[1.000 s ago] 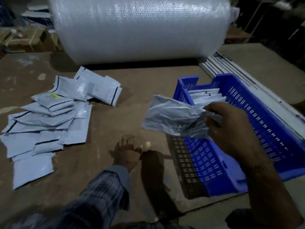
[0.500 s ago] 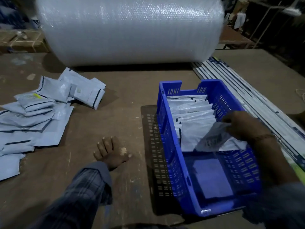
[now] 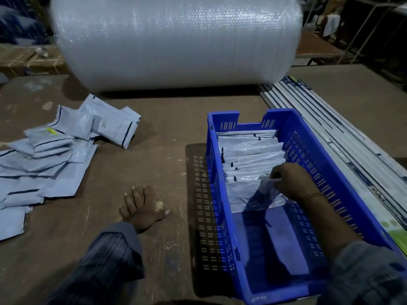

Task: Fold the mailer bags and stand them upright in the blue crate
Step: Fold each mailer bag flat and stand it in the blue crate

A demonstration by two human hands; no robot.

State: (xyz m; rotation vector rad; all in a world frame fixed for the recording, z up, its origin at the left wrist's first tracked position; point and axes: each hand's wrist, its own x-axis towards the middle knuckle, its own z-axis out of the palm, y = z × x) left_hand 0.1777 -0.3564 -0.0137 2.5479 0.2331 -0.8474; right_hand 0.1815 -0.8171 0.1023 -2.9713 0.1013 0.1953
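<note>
Dimly lit brown worktop (image 3: 167, 133); one blue crate (image 3: 312, 148), one bubble-wrap roll (image 3: 176, 40). Right hand (image 3: 293, 181) fingers pinch mailer bag (image 3: 253, 194); left hand (image 3: 143, 208) flat, fingers apart.

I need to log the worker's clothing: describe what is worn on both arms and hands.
The left arm wears a long dark plaid sleeve with a plain grey cuff; the left hand is bare. The right arm has a grey sleeve pushed up the forearm, and a thin beaded band circles the wrist of the bare right hand.

Left hand (image 3: 144, 209) lies flat, fingers (image 3: 132, 200) spread; right hand (image 3: 290, 180) reaches forward, fingers curled in a pinch
</note>
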